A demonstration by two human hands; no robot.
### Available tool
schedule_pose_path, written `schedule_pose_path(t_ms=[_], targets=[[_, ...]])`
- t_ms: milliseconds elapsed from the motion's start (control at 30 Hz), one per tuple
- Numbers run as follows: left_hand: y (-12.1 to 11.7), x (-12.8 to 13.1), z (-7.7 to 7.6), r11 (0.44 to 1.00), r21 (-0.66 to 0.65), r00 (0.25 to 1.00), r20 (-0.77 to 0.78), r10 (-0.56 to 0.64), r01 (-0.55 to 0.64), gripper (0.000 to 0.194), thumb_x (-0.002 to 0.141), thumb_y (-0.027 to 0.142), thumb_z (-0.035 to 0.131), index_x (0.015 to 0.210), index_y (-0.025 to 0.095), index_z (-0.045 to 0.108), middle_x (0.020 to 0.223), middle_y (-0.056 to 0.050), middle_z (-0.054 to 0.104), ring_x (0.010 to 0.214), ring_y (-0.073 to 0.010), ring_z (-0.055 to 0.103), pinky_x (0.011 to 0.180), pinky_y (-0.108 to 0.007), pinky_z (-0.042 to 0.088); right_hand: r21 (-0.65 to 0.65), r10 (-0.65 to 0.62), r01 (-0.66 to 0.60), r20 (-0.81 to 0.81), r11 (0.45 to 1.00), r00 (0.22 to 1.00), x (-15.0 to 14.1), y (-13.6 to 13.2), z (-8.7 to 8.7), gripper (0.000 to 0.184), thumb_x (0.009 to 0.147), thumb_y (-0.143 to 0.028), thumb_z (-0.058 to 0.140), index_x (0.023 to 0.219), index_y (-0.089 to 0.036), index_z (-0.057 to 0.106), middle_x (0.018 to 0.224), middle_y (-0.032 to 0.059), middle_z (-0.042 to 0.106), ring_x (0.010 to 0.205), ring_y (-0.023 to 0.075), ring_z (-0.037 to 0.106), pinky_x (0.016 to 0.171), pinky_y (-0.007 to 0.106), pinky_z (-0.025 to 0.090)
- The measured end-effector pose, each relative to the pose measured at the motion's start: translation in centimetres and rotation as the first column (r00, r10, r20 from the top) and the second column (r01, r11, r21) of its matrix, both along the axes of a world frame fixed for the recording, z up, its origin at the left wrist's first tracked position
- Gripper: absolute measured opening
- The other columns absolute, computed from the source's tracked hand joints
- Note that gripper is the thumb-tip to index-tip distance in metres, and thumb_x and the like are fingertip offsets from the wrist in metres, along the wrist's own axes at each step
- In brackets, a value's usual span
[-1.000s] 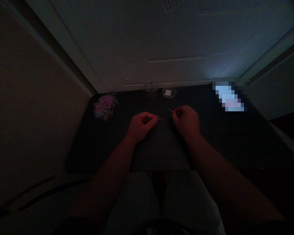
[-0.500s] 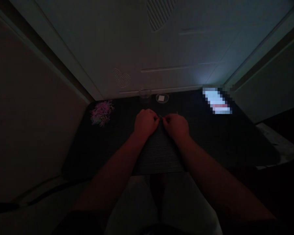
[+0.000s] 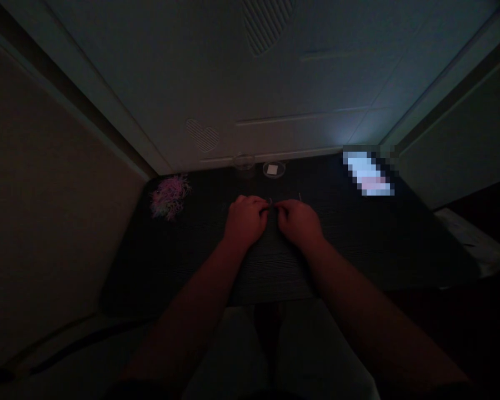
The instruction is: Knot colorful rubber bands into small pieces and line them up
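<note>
Close together above the dark tabletop, my left hand [image 3: 245, 222] and my right hand [image 3: 300, 223] face each other with fingertips pinched. A thin pale strand [image 3: 270, 202] curls up at the left fingertips, in the small gap between the hands. Behind the right knuckles a thin pale end [image 3: 300, 196] sticks up; whether it belongs to the same strand is hidden. Both hands are closed, and the dim light blurs the fingertips. Just beyond them stand a clear round cup [image 3: 244, 162] and a clear round lid [image 3: 274, 170] with a white square on it.
At the left of the dark table [image 3: 350, 244] lies a tangled pink and purple clump of fuzzy strands [image 3: 170, 196]. A glowing, pixelated screen [image 3: 366, 172] is at the back right. A pale panel [image 3: 150, 78] with heart reliefs rises behind the table.
The strand's curl now shows more plainly at the left fingertips. Both hands sit slightly lower in the picture, and the whole view has shifted a little.
</note>
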State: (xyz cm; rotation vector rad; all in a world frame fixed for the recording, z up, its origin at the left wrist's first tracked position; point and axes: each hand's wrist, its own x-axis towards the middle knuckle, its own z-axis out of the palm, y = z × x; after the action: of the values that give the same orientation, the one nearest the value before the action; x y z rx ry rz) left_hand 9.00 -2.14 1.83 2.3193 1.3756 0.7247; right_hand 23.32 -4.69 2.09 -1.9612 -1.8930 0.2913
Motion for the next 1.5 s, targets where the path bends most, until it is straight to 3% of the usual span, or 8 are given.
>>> schedule_pose_path(t_ms=[467, 833, 1500], targets=[[-0.25, -0.02, -0.06, 0.995, -0.049, 0.995, 0.036, -0.091, 0.092, 0.023, 0.081, 0.021, 0.049, 0.097, 0.023, 0.067, 0.110, -0.004, 0.065, 0.098, -0.0234, 0.054, 0.090, -0.042, 0.037, -0.038, 0.035, -0.035, -0.012, 0.999, 0.999, -0.01, -0.53, 0.20, 0.033, 0.083, -0.022, 0.042, 0.104, -0.022, 0.067, 0.102, 0.0041, 0.069, 0.089, 0.0207, 0.063, 0.078, 0.032, 0.046], [-0.32, -0.08, 0.18, 0.995, -0.094, 0.999, 0.029, 0.035, -0.033, 0.018, 0.079, 0.015, 0.051, 0.096, 0.022, 0.050, 0.104, -0.003, 0.064, 0.092, -0.0180, 0.056, 0.084, -0.035, 0.046, -0.031, -0.029, 0.027, -0.072, 0.999, 0.997, 0.06, -0.30, 0.08, 0.036, 0.083, -0.021, 0.040, 0.113, -0.018, 0.061, 0.110, 0.0070, 0.065, 0.096, 0.0209, 0.061, 0.083, 0.032, 0.045], [-0.28, 0.47, -0.21, 0.992, -0.126, 0.993, 0.112, 0.024, -0.010, 0.026, 0.076, 0.012, 0.055, 0.099, 0.021, 0.047, 0.106, -0.004, 0.063, 0.088, -0.0158, 0.058, 0.082, -0.035, 0.048, -0.091, 0.002, -0.003, -0.011, 0.996, 1.000, -0.08, -0.08, 0.42, 0.036, 0.082, -0.023, 0.042, 0.112, -0.024, 0.063, 0.104, 0.0061, 0.068, 0.091, 0.0220, 0.063, 0.075, 0.032, 0.046]])
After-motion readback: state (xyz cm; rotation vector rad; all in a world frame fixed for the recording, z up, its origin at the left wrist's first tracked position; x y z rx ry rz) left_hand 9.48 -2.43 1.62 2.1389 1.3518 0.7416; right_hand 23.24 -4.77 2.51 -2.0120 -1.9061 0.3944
